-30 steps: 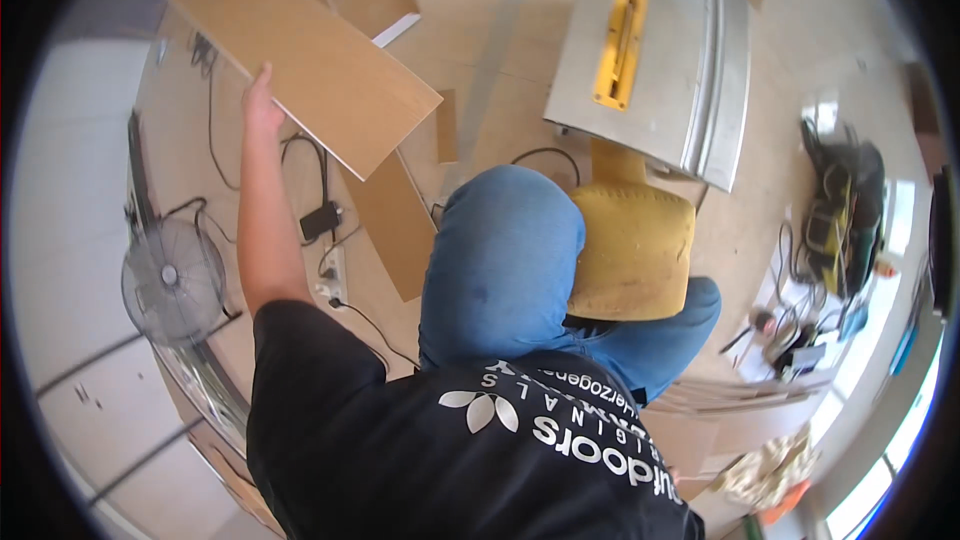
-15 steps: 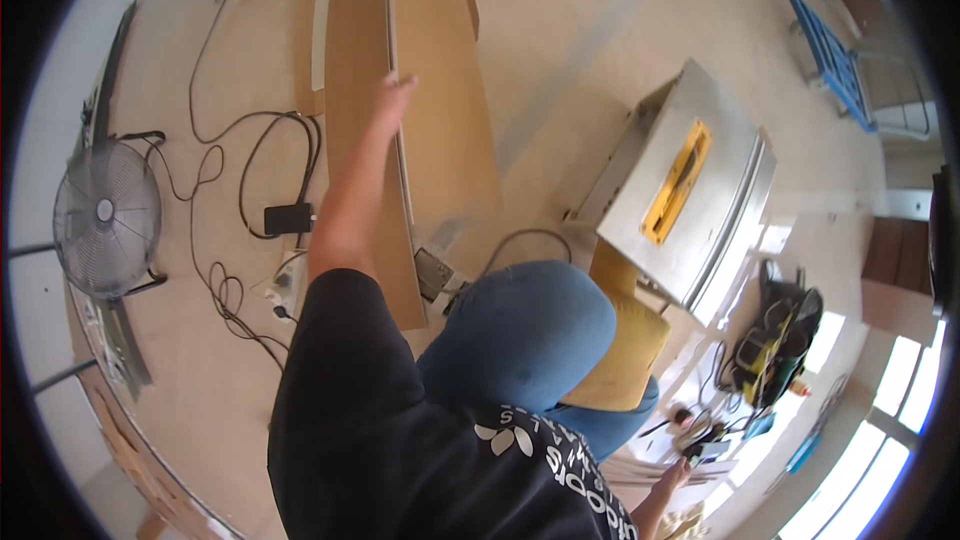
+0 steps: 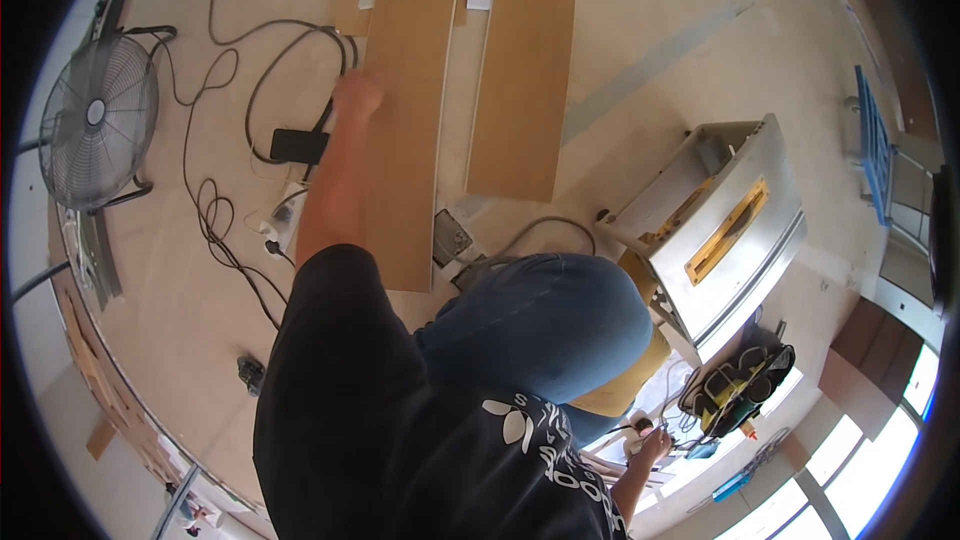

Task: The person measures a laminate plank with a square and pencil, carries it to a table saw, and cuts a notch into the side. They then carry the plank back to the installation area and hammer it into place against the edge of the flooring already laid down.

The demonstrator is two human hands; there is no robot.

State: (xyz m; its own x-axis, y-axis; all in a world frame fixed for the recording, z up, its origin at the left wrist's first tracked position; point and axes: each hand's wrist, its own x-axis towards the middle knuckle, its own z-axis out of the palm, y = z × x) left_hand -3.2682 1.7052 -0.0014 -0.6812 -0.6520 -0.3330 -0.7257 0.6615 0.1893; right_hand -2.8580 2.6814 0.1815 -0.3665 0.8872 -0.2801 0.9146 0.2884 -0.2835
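Below me on the floor lies a long wood-coloured board (image 3: 405,170). My left hand (image 3: 358,95) is at its left edge, arm stretched forward; its fingers are blurred and I cannot make out their grip. A second, similar board (image 3: 525,70) lies to the right, with a gap between the two. Low at the right, my right hand (image 3: 652,445) has its fingers closed, close to cords and small items; what it holds is too small to tell.
A table saw (image 3: 740,230) with a yellow insert stands at right. Beyond my knee sits a black and yellow machine (image 3: 740,390). To the left are a floor fan (image 3: 97,120), cables, a black box (image 3: 300,146) and a white power strip (image 3: 287,215). A blue cart (image 3: 873,150) stands far right.
My left hand has moved left, from the seam between the boards to the left board's outer edge. The boards now lie apart with a gap. My view has shifted.
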